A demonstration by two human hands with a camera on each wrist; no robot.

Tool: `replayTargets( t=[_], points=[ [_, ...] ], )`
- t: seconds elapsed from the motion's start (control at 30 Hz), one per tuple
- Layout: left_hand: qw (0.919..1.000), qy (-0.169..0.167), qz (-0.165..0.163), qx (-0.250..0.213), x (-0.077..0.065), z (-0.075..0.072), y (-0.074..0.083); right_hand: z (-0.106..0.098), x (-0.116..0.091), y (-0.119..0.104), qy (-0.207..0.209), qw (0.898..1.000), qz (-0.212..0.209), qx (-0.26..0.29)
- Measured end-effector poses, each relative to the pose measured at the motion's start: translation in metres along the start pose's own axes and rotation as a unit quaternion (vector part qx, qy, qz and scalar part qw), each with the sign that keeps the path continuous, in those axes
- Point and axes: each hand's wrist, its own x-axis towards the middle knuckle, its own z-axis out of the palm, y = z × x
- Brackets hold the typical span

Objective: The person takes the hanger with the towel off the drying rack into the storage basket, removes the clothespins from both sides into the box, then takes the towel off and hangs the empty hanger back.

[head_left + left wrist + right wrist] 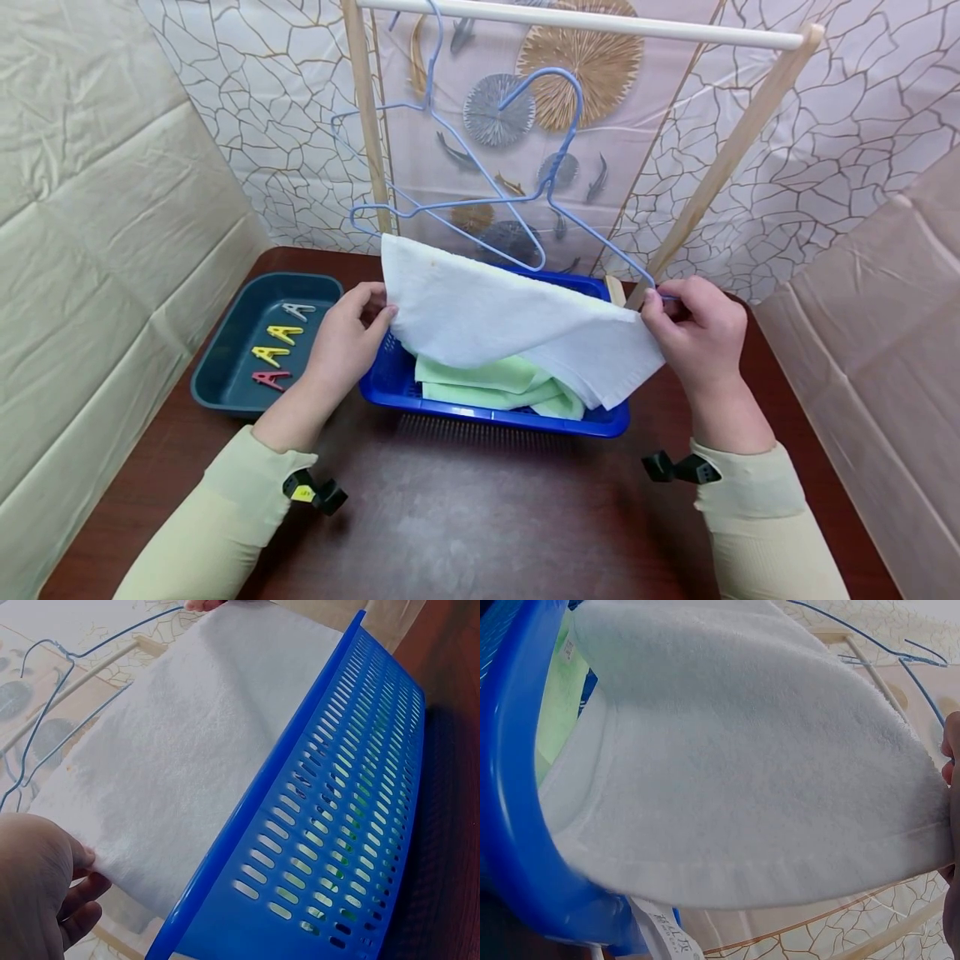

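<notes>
A white towel (480, 308) hangs spread between the two hands, over the blue basket (495, 414). The left hand (347, 337) pinches its left edge, thumb in front and fingers behind in the left wrist view. The right hand (701, 329) grips the towel's right corner along with the lower right end of a blue wire hanger (551, 179). This hanger stands tilted behind the towel, its hook free of the rod; the towel hides its lower bar. A light green towel (495, 383) lies folded in the basket. The right wrist view shows a printed tag (664, 930) below the white towel.
A second blue hanger (487, 171) hangs at the left of the rack's white rod (600, 18). Wooden posts (727, 167) hold the rod. On the left, a dark teal tray (225, 354) carries several clothespins (283, 334). The brown table (480, 517) extends toward the person.
</notes>
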Motion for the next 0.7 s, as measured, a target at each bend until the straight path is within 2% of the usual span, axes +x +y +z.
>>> replayTargets(
  t=[0.7],
  points=[
    [0.9999,-0.013,-0.007,0.004,-0.0047,0.0021,-0.0021,0.0028,0.0001,-0.0020,0.002,1.000,0.013,0.010]
  ],
)
